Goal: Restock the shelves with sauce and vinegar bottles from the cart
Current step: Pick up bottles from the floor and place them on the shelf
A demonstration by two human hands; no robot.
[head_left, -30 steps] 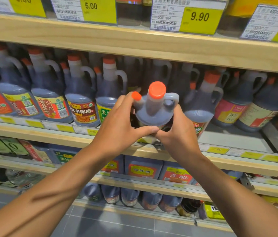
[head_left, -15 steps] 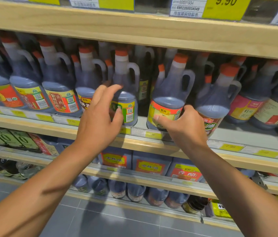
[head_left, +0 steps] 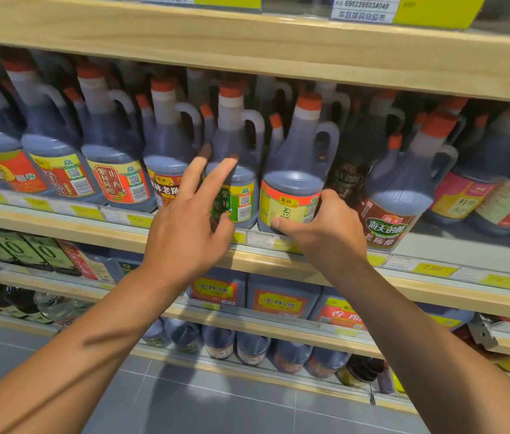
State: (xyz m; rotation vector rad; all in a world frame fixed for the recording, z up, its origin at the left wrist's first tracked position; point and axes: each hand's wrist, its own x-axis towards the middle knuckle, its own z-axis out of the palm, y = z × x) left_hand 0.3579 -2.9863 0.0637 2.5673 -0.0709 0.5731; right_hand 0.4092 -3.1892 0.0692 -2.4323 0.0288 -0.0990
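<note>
A dark vinegar jug (head_left: 294, 170) with an orange cap and a yellow, orange-edged label stands upright at the front of the middle shelf (head_left: 466, 249). My right hand (head_left: 325, 233) grips its lower right side, thumb across the label's bottom. My left hand (head_left: 191, 220) hovers with fingers spread in front of the neighbouring green-labelled jug (head_left: 238, 170), holding nothing. Several more orange-capped jugs fill the row to the left and right.
A wooden shelf board (head_left: 278, 54) with yellow price tags hangs close above the jug caps. Bare shelf space lies to the right of the red-labelled jug (head_left: 397, 198). Lower shelves hold large square vinegar containers (head_left: 278, 299) and small bottles. Grey tiled floor (head_left: 216, 402) is below.
The jug I held in both hands one second ago now stands on the shelf. My left hand has let go and opened; my right hand stays on the jug's base.
</note>
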